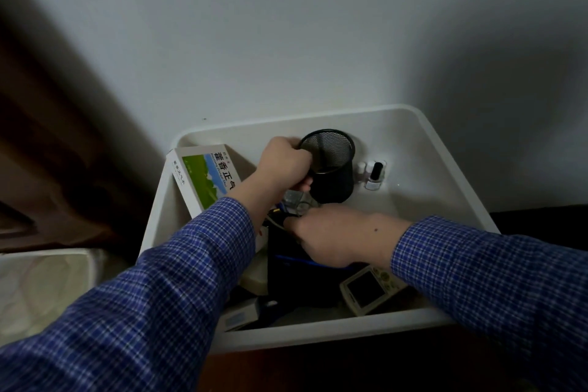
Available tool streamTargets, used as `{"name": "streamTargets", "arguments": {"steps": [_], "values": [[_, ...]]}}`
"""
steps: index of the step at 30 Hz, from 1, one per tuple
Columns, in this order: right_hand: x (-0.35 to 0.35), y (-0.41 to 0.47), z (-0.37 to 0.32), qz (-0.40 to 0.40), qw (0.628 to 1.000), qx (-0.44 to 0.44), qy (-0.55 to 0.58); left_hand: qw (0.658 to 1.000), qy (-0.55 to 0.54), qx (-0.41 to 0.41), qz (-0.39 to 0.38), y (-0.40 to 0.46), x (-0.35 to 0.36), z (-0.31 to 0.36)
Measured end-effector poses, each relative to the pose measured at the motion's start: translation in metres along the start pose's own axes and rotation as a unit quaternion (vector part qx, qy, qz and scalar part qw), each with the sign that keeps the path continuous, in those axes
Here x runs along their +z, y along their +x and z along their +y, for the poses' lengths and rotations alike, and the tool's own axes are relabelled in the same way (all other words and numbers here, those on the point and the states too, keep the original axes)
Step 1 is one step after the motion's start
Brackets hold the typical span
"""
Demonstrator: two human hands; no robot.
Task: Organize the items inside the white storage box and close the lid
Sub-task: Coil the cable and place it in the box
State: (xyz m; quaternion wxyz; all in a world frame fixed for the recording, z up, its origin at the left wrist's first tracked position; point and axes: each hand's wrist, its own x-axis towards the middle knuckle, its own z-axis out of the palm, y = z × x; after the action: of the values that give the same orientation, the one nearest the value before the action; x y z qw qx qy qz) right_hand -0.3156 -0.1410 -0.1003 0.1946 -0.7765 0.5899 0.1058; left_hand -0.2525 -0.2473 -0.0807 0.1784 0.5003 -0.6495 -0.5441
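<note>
The white storage box (423, 149) stands open against the wall. My left hand (284, 165) grips the rim of a black mesh pen cup (334, 169) that stands upright at the back of the box. My right hand (334, 235) reaches down over a black pouch (286, 267); its fingertips are hidden among small clear and dark items under the cup. A green and white medicine carton (206, 178) leans against the left wall. Small nail polish bottles (374, 173) stand to the right of the cup. A beige handheld device (366, 289) lies near the front.
A pale wall rises right behind the box. A dark brown curtain (47, 137) hangs at the left, with a light quilted surface (41, 283) below it. More small boxes (241, 315) lie at the front left inside the box. No lid is in view.
</note>
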Motion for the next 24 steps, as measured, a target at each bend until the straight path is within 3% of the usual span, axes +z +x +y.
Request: {"name": "streamTargets", "arguments": {"steps": [11, 17, 24], "values": [[0.002, -0.002, 0.001, 0.014, 1.000, -0.012, -0.001, 0.992, 0.119, 0.008, -0.047, 0.008, 0.013, -0.014], [0.001, -0.003, 0.003, 0.007, 1.000, -0.015, 0.001, 0.961, 0.263, 0.081, -0.010, 0.006, 0.015, -0.016], [0.000, -0.005, -0.001, 0.014, 1.000, -0.016, -0.014, 0.939, 0.341, 0.030, 0.034, 0.008, -0.005, -0.018]]}}
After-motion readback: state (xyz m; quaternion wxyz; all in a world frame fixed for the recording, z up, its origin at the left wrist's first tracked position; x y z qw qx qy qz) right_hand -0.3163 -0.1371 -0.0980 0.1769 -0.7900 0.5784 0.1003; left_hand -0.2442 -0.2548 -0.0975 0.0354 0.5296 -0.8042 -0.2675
